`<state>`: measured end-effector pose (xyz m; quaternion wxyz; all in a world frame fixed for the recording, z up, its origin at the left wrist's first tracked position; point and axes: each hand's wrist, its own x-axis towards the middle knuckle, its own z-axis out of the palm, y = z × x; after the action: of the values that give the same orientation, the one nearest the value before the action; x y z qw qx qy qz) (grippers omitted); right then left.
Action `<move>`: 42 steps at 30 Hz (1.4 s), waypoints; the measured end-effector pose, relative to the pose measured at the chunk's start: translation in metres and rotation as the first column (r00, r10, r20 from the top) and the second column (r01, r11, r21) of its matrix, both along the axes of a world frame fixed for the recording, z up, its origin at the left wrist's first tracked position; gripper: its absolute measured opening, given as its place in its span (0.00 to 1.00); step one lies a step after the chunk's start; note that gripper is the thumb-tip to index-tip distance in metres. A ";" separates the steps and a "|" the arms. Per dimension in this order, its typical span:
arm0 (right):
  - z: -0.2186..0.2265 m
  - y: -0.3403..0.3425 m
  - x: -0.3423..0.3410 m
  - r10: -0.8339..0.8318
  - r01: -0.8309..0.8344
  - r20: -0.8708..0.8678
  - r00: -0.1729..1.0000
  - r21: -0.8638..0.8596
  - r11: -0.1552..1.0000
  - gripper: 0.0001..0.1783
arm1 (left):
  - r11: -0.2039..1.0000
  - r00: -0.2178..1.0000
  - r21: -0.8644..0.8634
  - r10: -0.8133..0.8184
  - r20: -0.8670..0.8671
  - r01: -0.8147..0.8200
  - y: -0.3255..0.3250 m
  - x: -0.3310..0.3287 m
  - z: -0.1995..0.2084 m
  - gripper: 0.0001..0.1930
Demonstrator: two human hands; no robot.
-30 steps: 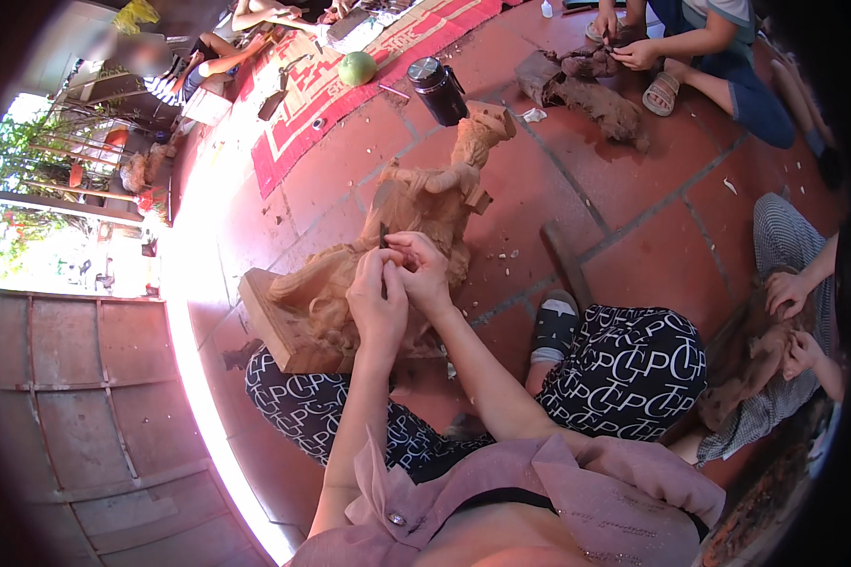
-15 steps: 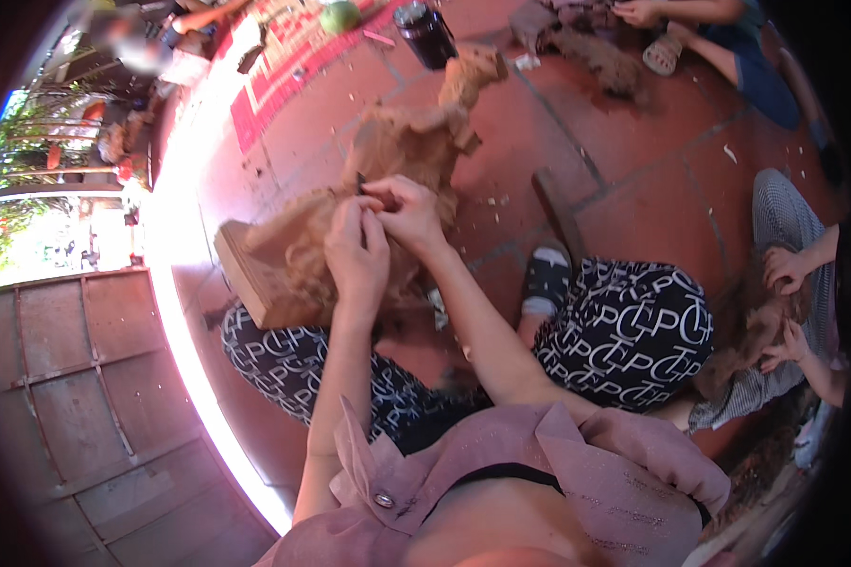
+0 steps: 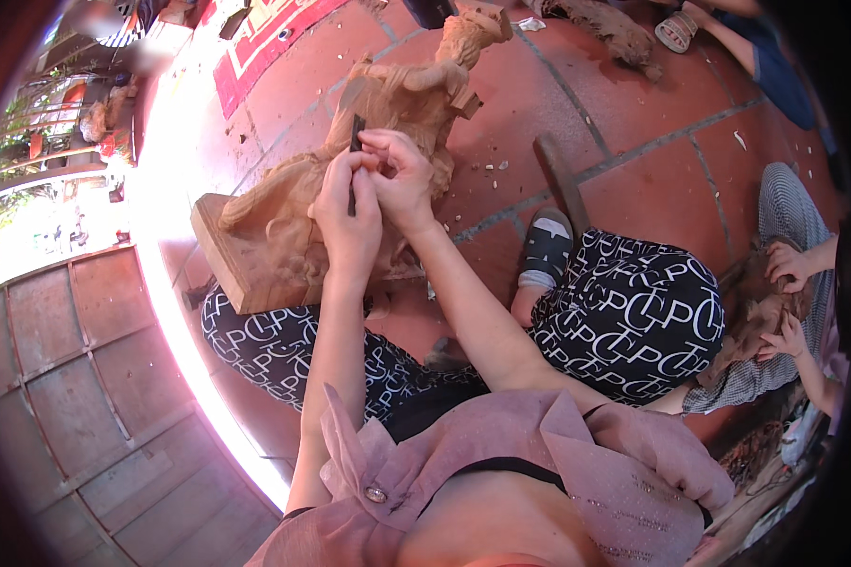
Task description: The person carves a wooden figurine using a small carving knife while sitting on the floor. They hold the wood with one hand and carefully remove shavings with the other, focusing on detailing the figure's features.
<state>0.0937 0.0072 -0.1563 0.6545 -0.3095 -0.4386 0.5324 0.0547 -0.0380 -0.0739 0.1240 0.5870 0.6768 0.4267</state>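
Note:
A carved wooden figure (image 3: 288, 213) with a thick square-edged base lies tilted across my left leg, its narrow end pointing away to the upper right. Over its middle, my two hands meet around a thin, dark, flat strip (image 3: 357, 133). My left hand (image 3: 348, 210) is closed on the strip's lower part, its fingers bent towards the right hand. My right hand (image 3: 404, 184) pinches the strip close to its upper end. Fingers hide the middle of the strip, and I cannot make out its exact kind.
A long brown wooden piece (image 3: 560, 180) lies on the red tiled floor (image 3: 652, 208) near my sandalled foot (image 3: 546, 250). Another person's hands (image 3: 785, 340) rest on a brown piece at the right. A metal-framed panel (image 3: 76, 378) stands at the left.
More of the dark strip now shows above and below my fingers. The whole view has shifted, so the carving and hands sit higher in it.

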 end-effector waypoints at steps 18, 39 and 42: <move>0.015 -0.007 0.005 -0.120 0.115 0.181 0.976 0.037 0.993 0.15 | 0.999 0.999 0.031 -0.036 0.003 0.036 -0.003 -0.006 0.000 0.06; 0.011 -0.005 0.014 0.063 -0.097 0.307 0.950 0.098 0.990 0.20 | 0.997 0.994 0.078 0.004 -0.113 0.005 -0.015 -0.008 0.002 0.05; 0.011 -0.002 0.004 0.010 -0.015 0.118 0.993 0.041 0.999 0.19 | 0.997 1.000 0.079 -0.024 -0.010 0.024 -0.008 -0.001 0.006 0.05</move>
<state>0.0980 0.0050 -0.1450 0.6306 -0.3239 -0.4894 0.5079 0.0539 -0.0459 -0.0683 0.1025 0.6015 0.6529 0.4488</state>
